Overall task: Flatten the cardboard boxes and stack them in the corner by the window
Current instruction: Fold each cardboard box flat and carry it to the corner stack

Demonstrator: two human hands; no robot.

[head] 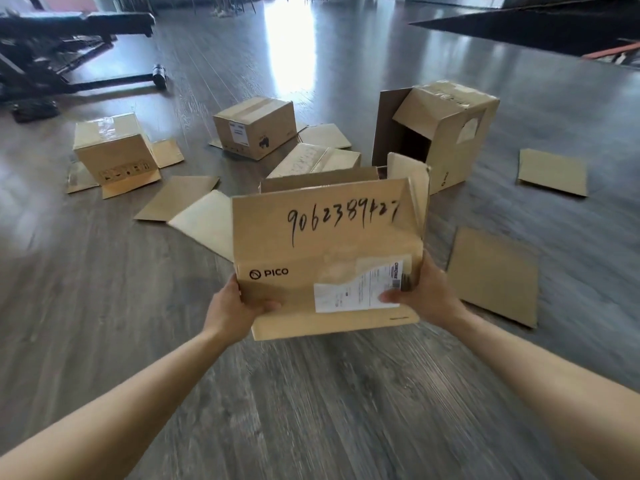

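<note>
Held up off the dark wood floor [311, 410] by both hands: a tan PICO box [325, 244], open at the top, flaps splayed out to the left and at the far right corner. Black handwritten digits across the upper panel, a printed PICO logo lower left, a torn white shipping label [360, 287] lower right under a glossy strip of tape. Left hand [239, 308] gripping the lower left edge, thumb over the front face, fingers hidden behind. Right hand [424, 294] gripping the lower right edge, thumb pressed onto the label.

Beyond the PICO box, still on the floor: a tall box [446, 133] to the far right, standing with its flaps hanging open; a taped box [256, 128] straight behind, with a printed sticker on its side; a smaller box [114, 150] to the far left, sitting on its spread flaps. Just behind the PICO box, a low carton [313, 159], partly hidden. Right of the PICO box, two flat cardboard sheets, the nearer sheet [493, 275] just beside the right hand, the farther sheet [552, 171] well apart. Far left behind it all, a black metal frame [69, 46].
</note>
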